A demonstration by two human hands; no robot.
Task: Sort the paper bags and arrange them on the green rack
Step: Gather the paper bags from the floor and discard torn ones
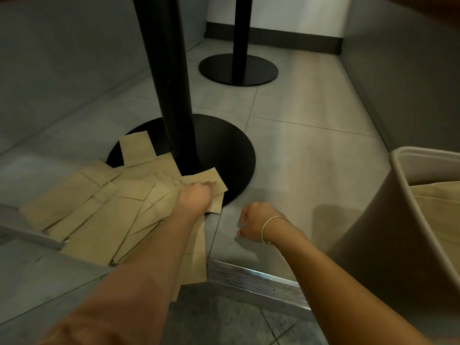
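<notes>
Several flat brown paper bags [104, 212] lie fanned out on the grey tiled floor, partly over the black round base of a table leg. My left hand [196, 196] reaches into the pile and grips the edge of one paper bag [215, 189] near the base. My right hand [254, 224], with a bracelet on the wrist, hovers just right of the pile with curled fingers holding nothing. No green rack is in view.
A black table pole [171, 83] rises from its round base [224, 150]; a second pole and base [239, 68] stand farther back. A beige bin [388, 220] with brown paper inside sits at the right. A metal floor grate [254, 282] runs below my arms.
</notes>
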